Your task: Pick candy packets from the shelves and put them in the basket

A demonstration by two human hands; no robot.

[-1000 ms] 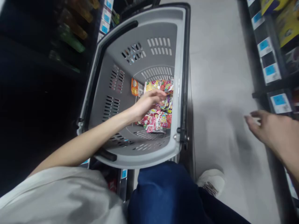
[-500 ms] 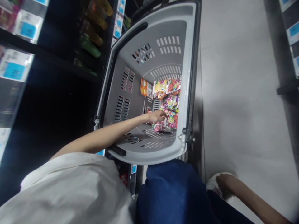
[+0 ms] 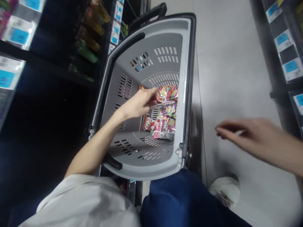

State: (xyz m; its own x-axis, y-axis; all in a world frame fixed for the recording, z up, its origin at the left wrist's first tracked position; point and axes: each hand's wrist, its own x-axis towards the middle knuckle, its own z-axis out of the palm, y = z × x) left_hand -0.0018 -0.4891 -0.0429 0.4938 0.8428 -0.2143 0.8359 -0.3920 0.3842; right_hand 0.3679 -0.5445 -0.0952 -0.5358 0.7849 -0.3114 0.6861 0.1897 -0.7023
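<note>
My left hand (image 3: 142, 102) is raised inside a grey shopping basket (image 3: 151, 172), its fingers pinched on a candy packet (image 3: 165, 103) seen nearly edge-on. Below it in the basket lie several bright candy packets: a yellow one (image 3: 163, 92) and a red one (image 3: 172, 92) at the far end, a purple one (image 3: 169, 109) in the middle, and pink-and-red ones (image 3: 167, 124) nearer me. To the right of the basket, over the floor, hangs my right hand (image 3: 248, 134). It is somewhat blurred, fingers extended and loosely curved, with a gap beside the thumb and nothing visible in it.
Dark shelves with bottles (image 3: 86, 50) and blue-and-white price tags (image 3: 20, 34) stand close on the left. On the right is another shelf with price tags (image 3: 282, 39). Between them runs a grey floor (image 3: 227, 72). My white shoe (image 3: 224, 192) is at lower right.
My left hand has lifted from the near packets toward me and the far end, now with a packet in its fingers. My right hand has risen from beside the shoe.
</note>
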